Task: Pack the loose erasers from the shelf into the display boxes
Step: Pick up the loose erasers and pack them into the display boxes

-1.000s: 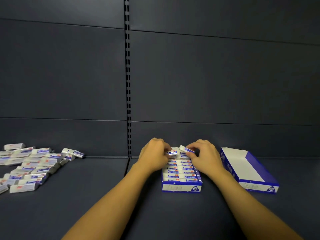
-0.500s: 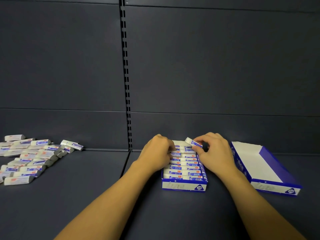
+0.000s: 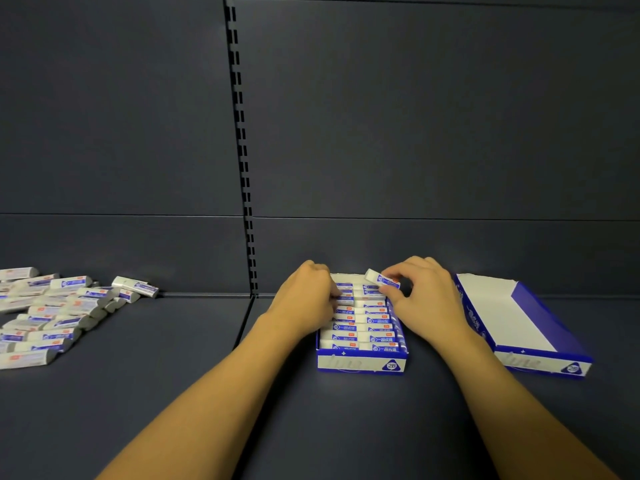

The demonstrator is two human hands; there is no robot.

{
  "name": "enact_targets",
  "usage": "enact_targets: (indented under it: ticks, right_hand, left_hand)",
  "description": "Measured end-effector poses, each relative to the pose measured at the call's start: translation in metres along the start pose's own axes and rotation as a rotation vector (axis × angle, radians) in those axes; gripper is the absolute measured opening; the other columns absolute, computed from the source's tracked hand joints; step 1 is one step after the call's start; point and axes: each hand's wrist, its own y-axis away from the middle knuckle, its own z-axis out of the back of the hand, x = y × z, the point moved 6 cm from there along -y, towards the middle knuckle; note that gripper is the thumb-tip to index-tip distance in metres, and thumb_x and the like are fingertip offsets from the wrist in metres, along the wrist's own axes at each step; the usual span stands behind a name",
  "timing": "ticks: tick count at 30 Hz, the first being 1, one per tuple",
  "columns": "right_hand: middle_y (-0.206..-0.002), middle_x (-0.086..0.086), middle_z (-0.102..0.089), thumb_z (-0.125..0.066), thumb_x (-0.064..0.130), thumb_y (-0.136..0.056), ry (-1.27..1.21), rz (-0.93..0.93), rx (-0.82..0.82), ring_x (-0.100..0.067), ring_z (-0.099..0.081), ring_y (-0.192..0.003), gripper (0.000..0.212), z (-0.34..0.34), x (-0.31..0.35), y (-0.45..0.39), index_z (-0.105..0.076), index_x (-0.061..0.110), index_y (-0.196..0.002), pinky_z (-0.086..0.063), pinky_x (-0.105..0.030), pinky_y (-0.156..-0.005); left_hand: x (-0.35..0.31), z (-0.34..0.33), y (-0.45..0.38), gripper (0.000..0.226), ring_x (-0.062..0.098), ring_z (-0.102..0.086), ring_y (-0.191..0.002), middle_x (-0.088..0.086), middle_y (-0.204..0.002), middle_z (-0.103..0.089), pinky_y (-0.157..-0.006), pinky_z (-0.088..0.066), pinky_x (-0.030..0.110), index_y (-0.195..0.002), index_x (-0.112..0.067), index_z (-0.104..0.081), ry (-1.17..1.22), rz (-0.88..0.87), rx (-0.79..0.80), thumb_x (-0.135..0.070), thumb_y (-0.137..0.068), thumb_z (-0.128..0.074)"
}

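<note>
Erasers fill the blue-and-white cardboard display box; the right hand pinches one sleeved eraser over its far end, the left hand presses its rows. Loose erasers lie far left of it on the shelf.

The filled display box sits on the shelf at centre. The empty display box lies just to its right. The loose erasers lie well apart at far left. Both hands rest over the filled box's far end: left hand, right hand.
</note>
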Motion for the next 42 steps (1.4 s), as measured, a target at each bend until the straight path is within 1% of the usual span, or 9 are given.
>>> enact_targets:
  ticks: [5,10,17,21,24,28,34,42]
  right_hand:
    - [-0.12,0.009,-0.063,-0.069,0.042,-0.088,0.023,0.001,0.026,0.001,-0.042,-0.103,0.035,-0.003,-0.002,0.0,-0.066,0.028,-0.121,-0.038,-0.019,-0.083]
    - [-0.12,0.009,-0.064,-0.069,0.041,-0.089,0.025,0.009,0.038,0.0,-0.043,-0.105,0.035,-0.005,0.0,-0.001,-0.066,0.028,-0.121,-0.038,-0.019,-0.083]
    - [-0.121,0.011,-0.062,-0.068,0.041,-0.09,0.077,0.053,0.082,0.001,-0.042,-0.105,0.035,-0.011,0.007,-0.002,-0.065,0.03,-0.123,-0.037,-0.017,-0.08]
    - [-0.121,0.012,-0.062,-0.067,0.042,-0.091,0.132,0.073,0.117,0.001,-0.041,-0.101,0.035,-0.013,0.012,-0.005,-0.065,0.031,-0.124,-0.037,-0.018,-0.08]
    - [-0.12,0.013,-0.061,-0.067,0.042,-0.091,0.179,0.08,0.143,-0.003,-0.047,-0.104,0.035,-0.015,0.015,-0.006,-0.064,0.031,-0.124,-0.04,-0.018,-0.08]
    - [-0.12,0.011,-0.061,-0.068,0.042,-0.09,0.263,0.095,0.201,-0.008,-0.052,-0.109,0.038,-0.019,0.019,-0.006,-0.065,0.032,-0.126,-0.047,-0.022,-0.084]
    - [-0.122,0.009,-0.061,-0.069,0.042,-0.089,0.298,0.101,0.253,-0.009,-0.054,-0.108,0.036,-0.022,0.02,-0.007,-0.067,0.032,-0.124,-0.049,-0.024,-0.085]
    - [-0.127,0.005,-0.057,-0.067,0.043,-0.091,0.339,0.112,0.29,-0.013,-0.055,-0.112,0.041,-0.029,0.022,-0.007,-0.064,0.027,-0.128,-0.049,-0.024,-0.086]
  left_hand:
    - [-0.001,0.001,0.002,0.03,0.016,-0.052,-0.116,0.0,-0.119,-0.064,-0.089,-0.051,0.031,-0.125,-0.024,-0.07,-0.031,-0.014,0.019,-0.03,-0.098,-0.06]
    - [0.001,0.004,0.003,0.019,0.016,-0.057,-0.106,0.0,-0.11,-0.068,-0.085,-0.055,0.035,-0.11,-0.019,-0.072,-0.021,0.012,-0.01,-0.025,-0.094,-0.062]
    - [-0.002,0.002,0.003,0.018,0.017,-0.055,-0.109,0.002,-0.112,-0.065,-0.086,-0.055,0.032,-0.109,-0.015,-0.075,-0.036,0.003,-0.026,-0.021,-0.095,-0.065]
    - [0.0,0.003,0.004,0.019,0.017,-0.054,-0.11,0.002,-0.112,-0.063,-0.085,-0.053,0.031,-0.106,-0.015,-0.076,0.018,0.013,-0.029,-0.021,-0.095,-0.062]
    - [0.002,0.004,0.006,0.02,0.016,-0.054,-0.109,0.001,-0.111,-0.063,-0.084,-0.053,0.031,-0.104,-0.016,-0.077,0.056,0.028,-0.028,-0.022,-0.096,-0.06]
    - [0.001,0.004,0.007,0.019,0.016,-0.054,-0.11,0.001,-0.113,-0.063,-0.085,-0.052,0.03,-0.105,-0.015,-0.076,0.06,0.029,-0.034,-0.023,-0.096,-0.062]
    - [0.002,0.004,0.008,0.019,0.015,-0.055,-0.111,0.002,-0.116,-0.064,-0.089,-0.053,0.03,-0.109,-0.015,-0.075,0.078,0.035,-0.044,-0.024,-0.097,-0.063]
    - [0.002,0.002,0.008,0.024,0.016,-0.054,-0.116,0.002,-0.121,-0.063,-0.093,-0.051,0.03,-0.116,-0.016,-0.074,0.084,0.043,-0.056,-0.026,-0.098,-0.061]
